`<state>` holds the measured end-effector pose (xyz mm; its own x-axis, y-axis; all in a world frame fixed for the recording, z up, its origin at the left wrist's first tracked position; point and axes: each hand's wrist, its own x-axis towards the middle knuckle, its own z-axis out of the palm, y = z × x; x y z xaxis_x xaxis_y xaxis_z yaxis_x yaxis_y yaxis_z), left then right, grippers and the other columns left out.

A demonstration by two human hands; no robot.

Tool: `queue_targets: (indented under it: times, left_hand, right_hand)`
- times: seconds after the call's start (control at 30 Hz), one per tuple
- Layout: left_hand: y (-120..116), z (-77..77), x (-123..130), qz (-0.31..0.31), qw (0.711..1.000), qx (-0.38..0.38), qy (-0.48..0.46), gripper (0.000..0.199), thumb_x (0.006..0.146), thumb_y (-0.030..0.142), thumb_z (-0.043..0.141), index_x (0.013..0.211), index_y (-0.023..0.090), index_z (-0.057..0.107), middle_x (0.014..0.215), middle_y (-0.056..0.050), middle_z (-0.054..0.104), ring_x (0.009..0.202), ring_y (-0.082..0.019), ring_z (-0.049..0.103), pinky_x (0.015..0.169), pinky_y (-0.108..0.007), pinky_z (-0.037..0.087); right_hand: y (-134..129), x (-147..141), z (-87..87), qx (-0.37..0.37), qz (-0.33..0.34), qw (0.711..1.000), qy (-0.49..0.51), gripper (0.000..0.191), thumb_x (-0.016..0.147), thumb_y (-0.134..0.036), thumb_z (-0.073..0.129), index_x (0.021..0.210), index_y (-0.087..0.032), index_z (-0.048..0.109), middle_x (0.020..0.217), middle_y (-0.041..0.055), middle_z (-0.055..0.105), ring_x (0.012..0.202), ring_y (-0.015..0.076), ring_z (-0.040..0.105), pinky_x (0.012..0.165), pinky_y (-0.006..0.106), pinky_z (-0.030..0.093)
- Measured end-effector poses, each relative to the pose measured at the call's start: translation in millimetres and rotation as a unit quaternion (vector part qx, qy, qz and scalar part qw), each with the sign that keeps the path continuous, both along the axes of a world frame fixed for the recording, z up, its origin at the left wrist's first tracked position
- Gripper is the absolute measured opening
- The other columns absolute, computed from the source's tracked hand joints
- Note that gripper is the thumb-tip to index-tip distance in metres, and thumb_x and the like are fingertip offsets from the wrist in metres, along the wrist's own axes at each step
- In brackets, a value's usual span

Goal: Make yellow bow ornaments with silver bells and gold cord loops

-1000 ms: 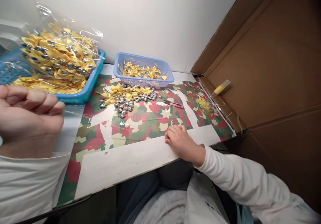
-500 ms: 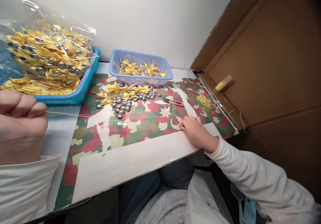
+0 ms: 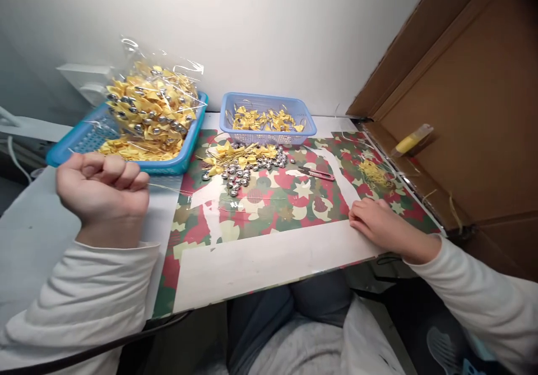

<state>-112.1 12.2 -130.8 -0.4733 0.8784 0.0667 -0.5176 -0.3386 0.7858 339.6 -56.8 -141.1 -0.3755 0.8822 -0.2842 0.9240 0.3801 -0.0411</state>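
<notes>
My left hand (image 3: 107,187) is raised in a closed fist at the left, palm side toward me. From it a thin yellow cord (image 3: 168,189) runs rightward, low over the patterned table covering, and fades from sight before my right hand. My right hand (image 3: 378,223) rests on the table's near edge with fingers curled inward; what they grip is hidden. Between the hands lie silver beads (image 3: 237,179) and yellow ribbon bows (image 3: 235,153) with gold ties. A pair of pink-handled thread snips (image 3: 317,174) lies beyond my right hand.
Behind my left hand, a blue basket (image 3: 191,153) holds yellow ribbon pieces and a clear bag (image 3: 153,103) of beaded bows. A lighter blue basket (image 3: 269,136) with bows stands at the back. Yellow thread scraps (image 3: 374,174) lie near the cardboard wall (image 3: 462,111), which bears a yellow tube (image 3: 412,140).
My view has turned left, so the table and baskets appear farther right and more of my left arm shows. Both hands stay closed, with the cord still stretched out from the left.
</notes>
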Motion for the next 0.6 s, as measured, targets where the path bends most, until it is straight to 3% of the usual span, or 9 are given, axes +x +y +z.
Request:
queue_targets:
  times: [0.1,0.2,0.3,0.4,0.5,0.57,0.6]
  left_hand:
    - [-1,0.2,0,-0.017,1.0,0.008,0.007,0.04,0.092,0.014,0.013,0.053,0.018,0.018,0.04,0.006,0.01,0.035,-0.008,0.007,0.033,-0.021,0.009]
    - [0,0.2,-2,-0.029,0.999,0.013,-0.005,0.04,0.092,0.015,0.012,0.053,0.018,0.017,0.041,0.006,0.009,0.036,-0.008,0.007,0.034,-0.021,0.008]
    - [-2,2.8,-2,-0.05,0.998,0.028,-0.024,0.04,0.093,0.017,0.012,0.054,0.018,0.015,0.043,0.006,0.007,0.036,-0.008,0.006,0.034,-0.021,0.008]
    - [-10,13.9,1,-0.085,0.994,0.055,-0.03,0.041,0.095,0.02,0.01,0.055,0.018,0.013,0.046,0.006,0.005,0.038,-0.008,0.006,0.034,-0.021,0.009]
    - [-18,40.2,13,-0.132,0.988,0.073,-0.012,0.042,0.097,0.022,0.005,0.056,0.018,0.011,0.047,0.005,0.003,0.039,-0.009,0.006,0.033,-0.022,0.009]
    - [-23,64.7,21,-0.17,0.982,0.08,0.011,0.044,0.098,0.024,-0.001,0.056,0.019,0.011,0.048,0.005,0.002,0.039,-0.009,0.005,0.033,-0.022,0.008]
    - [-24,77.3,24,-0.184,0.979,0.086,0.02,0.045,0.099,0.026,-0.003,0.056,0.019,0.011,0.049,0.005,0.002,0.039,-0.009,0.005,0.033,-0.022,0.007]
  right_hand:
    - [16,-6,18.4,-0.025,0.022,0.999,0.043,0.018,0.094,-0.029,0.051,0.084,-0.02,0.063,0.092,0.0063,0.065,0.091,0.0246,0.057,0.082,0.039,0.035]
    - [34,-29,33.0,0.042,0.057,0.993,0.099,0.021,0.095,-0.035,0.049,0.095,-0.02,0.064,0.1,0.0092,0.065,0.098,0.0266,0.056,0.084,0.041,0.038]
    - [45,-73,36.6,0.051,0.113,0.979,0.162,0.023,0.095,-0.033,0.051,0.109,-0.019,0.063,0.111,0.012,0.063,0.104,0.0279,0.054,0.088,0.043,0.04]
    - [51,-131,34.3,0.0,0.184,0.953,0.242,0.038,0.091,-0.031,0.059,0.126,-0.016,0.055,0.126,0.0159,0.057,0.117,0.03,0.049,0.098,0.048,0.039]
    - [60,-194,37.5,-0.081,0.218,0.897,0.376,0.047,0.089,-0.034,0.065,0.129,-0.014,0.05,0.128,0.0157,0.055,0.119,0.0261,0.048,0.104,0.045,0.037]
    - [67,-232,44.4,-0.18,0.206,0.831,0.485,0.038,0.088,-0.035,0.067,0.119,-0.018,0.052,0.117,0.0094,0.058,0.109,0.0194,0.053,0.099,0.036,0.042]
    - [71,-247,48.4,-0.266,0.191,0.789,0.52,0.026,0.092,-0.037,0.062,0.11,-0.02,0.054,0.101,0.0047,0.059,0.092,0.0154,0.055,0.087,0.03,0.047]
